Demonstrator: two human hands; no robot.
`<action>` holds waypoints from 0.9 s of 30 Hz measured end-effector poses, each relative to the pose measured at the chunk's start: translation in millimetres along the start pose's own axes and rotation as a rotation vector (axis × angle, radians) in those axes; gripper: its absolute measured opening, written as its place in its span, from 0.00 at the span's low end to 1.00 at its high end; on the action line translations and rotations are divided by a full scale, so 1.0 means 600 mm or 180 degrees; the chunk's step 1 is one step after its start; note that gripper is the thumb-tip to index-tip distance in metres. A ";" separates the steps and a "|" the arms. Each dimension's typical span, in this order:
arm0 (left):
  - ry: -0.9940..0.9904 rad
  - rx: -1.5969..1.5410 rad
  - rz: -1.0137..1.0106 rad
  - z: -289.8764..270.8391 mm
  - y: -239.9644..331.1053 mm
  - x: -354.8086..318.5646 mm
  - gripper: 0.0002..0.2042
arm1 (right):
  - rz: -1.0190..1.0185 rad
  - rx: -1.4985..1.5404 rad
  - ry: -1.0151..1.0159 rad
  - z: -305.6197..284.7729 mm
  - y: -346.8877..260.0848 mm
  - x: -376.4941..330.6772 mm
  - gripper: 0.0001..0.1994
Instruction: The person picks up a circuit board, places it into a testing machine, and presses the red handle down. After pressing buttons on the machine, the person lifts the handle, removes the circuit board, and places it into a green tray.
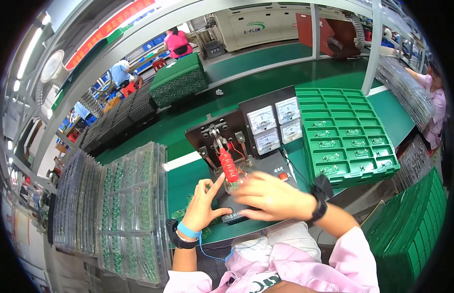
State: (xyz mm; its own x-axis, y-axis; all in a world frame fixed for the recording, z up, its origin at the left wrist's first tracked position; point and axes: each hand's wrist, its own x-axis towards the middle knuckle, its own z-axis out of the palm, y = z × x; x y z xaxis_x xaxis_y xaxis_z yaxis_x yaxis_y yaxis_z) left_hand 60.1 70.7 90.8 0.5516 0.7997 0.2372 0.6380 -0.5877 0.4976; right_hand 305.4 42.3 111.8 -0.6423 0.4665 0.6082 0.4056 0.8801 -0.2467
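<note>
Head view: both hands meet at the front of a black test fixture (246,146) on the green tabletop (285,73). The left hand (203,202) has its fingers spread apart, forefinger raised toward the red-handled clamp lever (227,165), the thumb resting on the fixture's front edge; it grips nothing that can be seen. The right hand (271,197) lies flat, palm down and fingers loosely open, across the fixture's base, its fingertips just beside a small green circuit board (233,186) that sits under the lever. Whether the fingertips touch the board cannot be told. The two hands are close together, almost touching.

Four white dial meters (277,124) stand on the fixture's upright panel, behind and right of the lever. Right of the fixture lies a green compartment tray (346,134) with small boards in several of its cells. Left of the person stand stacks of clear blister trays (124,210) filled with green boards. More green trays (412,229) are stacked at the lower right. A blue wrist strap (188,230) with a cord circles the left wrist; a black band (319,209) circles the right wrist.
</note>
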 end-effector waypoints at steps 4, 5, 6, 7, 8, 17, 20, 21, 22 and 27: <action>0.0666 0.0426 0.0382 -0.001 0.017 -0.005 0.34 | -0.0814 0.0117 0.1304 -0.085 0.055 0.158 0.22; 0.0671 0.0438 0.0280 -0.004 0.011 -0.014 0.34 | -0.0734 0.0119 0.1422 -0.091 0.078 0.182 0.23; 0.0792 0.0639 0.0085 -0.007 -0.006 -0.024 0.29 | -0.0652 0.0122 0.1534 -0.085 0.092 0.199 0.24; 0.0919 0.0855 -0.0099 -0.012 -0.027 -0.033 0.24 | -0.0684 0.0210 0.1513 -0.071 0.094 0.202 0.24; 0.1040 0.1066 -0.0265 -0.014 -0.043 -0.044 0.18 | -0.0180 0.0401 0.1612 -0.062 0.102 0.196 0.25; 0.0769 0.0618 -0.0336 -0.001 -0.101 -0.084 0.03 | 0.0271 -0.1033 -0.0806 0.006 0.041 0.001 0.09; 0.0722 0.0696 -0.0351 0.002 -0.074 -0.091 0.03 | 0.0486 -0.1469 -0.0544 0.056 0.058 -0.019 0.05; 0.0626 0.0660 -0.0313 0.000 -0.060 -0.100 0.03 | 0.0380 -0.1480 -0.0464 0.065 0.060 -0.018 0.05; 0.0536 0.0660 -0.0317 -0.002 -0.052 -0.110 0.03 | 0.0253 -0.1458 -0.0578 0.076 0.066 -0.013 0.09; 0.0858 0.0540 -0.0345 0.025 -0.037 -0.142 0.07 | 0.0143 -0.1517 -0.0716 0.089 0.058 0.002 0.06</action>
State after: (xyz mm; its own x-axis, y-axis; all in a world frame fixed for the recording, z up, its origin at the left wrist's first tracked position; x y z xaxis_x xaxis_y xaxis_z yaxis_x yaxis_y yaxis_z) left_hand 7.2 13.5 46.9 0.3282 0.8491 0.4139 0.7780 -0.4915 0.3914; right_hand 284.0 78.0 63.6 -0.7199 0.5564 0.4150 0.6531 0.7454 0.1336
